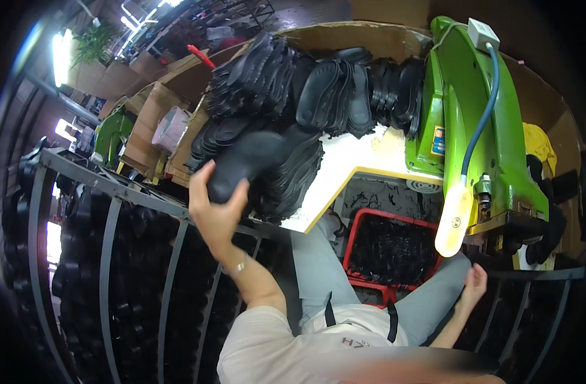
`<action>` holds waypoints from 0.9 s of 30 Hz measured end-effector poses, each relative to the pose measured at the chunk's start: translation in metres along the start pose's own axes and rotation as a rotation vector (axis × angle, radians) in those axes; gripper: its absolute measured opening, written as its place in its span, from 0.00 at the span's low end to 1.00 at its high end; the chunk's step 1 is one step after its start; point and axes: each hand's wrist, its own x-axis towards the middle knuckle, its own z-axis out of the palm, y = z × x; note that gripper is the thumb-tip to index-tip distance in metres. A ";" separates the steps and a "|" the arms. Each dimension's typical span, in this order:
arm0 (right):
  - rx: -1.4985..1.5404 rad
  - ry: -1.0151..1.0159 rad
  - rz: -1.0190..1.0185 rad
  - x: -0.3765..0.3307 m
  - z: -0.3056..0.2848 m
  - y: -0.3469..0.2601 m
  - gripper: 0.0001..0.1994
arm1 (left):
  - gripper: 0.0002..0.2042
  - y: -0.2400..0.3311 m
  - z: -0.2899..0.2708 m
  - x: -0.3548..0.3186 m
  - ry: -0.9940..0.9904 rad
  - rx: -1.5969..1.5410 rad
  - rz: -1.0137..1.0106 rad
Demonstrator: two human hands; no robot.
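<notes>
My left hand (213, 208) grips a black shoe sole (247, 157) by its near end, thumb on one side and fingers on the other. The sole is slightly blurred and hangs over stacks of similar black soles on the left of the table. Just beyond it, a tall pile of soles (254, 80) leans in rows. At my right thigh, below the green machine (485, 128), my right hand (474, 285) is raised with loosely bent fingers and nothing visible in it. A glowing yellow-white lamp (453, 224) on a blue cable hangs in front of that machine.
Between my knees sits a red crate (353, 246) of black scraps. The white tabletop (344, 153) has a yellow-edged cutout. Grey metal rails (107, 243) stand at my left, with many black soles behind them. Cardboard (385, 38) walls surround the table.
</notes>
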 end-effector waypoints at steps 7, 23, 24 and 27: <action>1.092 -0.829 0.428 -0.089 0.079 -0.071 0.40 | 0.39 0.092 0.074 -0.125 -1.012 -1.048 0.145; 0.952 -0.559 0.502 -0.135 0.060 -0.067 0.24 | 0.12 0.218 0.125 -0.195 -0.928 -1.208 -0.547; 0.926 -0.566 0.517 -0.138 0.054 -0.064 0.23 | 0.12 0.210 0.127 -0.203 -0.928 -1.205 -0.545; 0.920 -0.465 0.476 -0.132 0.035 -0.074 0.22 | 0.06 0.184 0.134 -0.226 -0.900 -1.215 -0.447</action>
